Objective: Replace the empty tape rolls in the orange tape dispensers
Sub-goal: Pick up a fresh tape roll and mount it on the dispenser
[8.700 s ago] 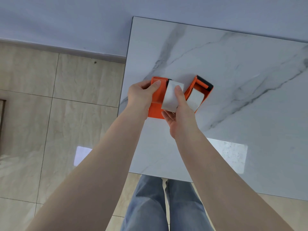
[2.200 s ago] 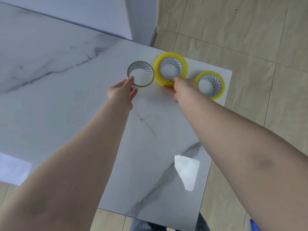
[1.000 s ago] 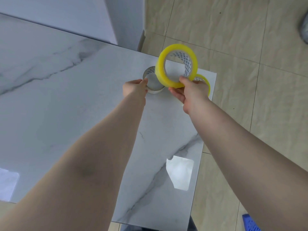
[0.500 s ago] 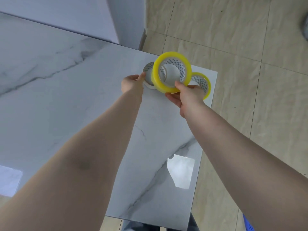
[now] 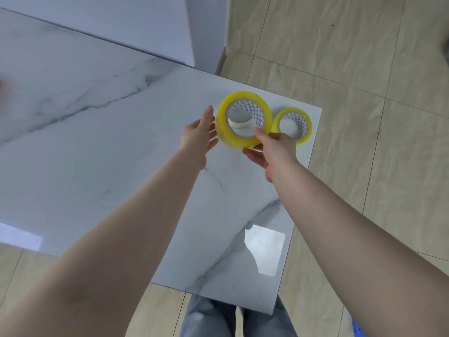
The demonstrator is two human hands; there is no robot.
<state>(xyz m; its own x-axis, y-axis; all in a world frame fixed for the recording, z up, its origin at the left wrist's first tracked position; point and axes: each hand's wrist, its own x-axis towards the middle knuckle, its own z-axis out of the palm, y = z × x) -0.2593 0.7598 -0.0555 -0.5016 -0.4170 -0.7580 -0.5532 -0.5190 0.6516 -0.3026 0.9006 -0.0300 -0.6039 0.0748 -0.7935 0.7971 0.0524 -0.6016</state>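
Observation:
My right hand [image 5: 272, 148] grips a full yellow tape roll [image 5: 224, 127] by its lower rim and holds it above the marble table [image 5: 97, 147]. Through the roll's hole I see the empty white core [image 5: 239, 121] lying on the table behind it. My left hand [image 5: 199, 135] is open, fingers spread, just left of the held roll and touching nothing that I can see. A second full yellow tape roll [image 5: 307, 122] lies flat near the table's far right corner. An orange blur [image 5: 2, 90] shows at the left edge; the dispensers are otherwise out of view.
The table's right edge [image 5: 301, 190] and near edge drop to a beige tiled floor [image 5: 376, 117]. A white wall and pillar [image 5: 199, 32] stand behind the table. My legs in jeans [image 5: 213, 317] are below the near edge. A blue object [image 5: 357, 329] sits at bottom right.
My left hand has let go of the empty core and opened. My right hand has drawn the yellow roll lower and nearer, in front of the core.

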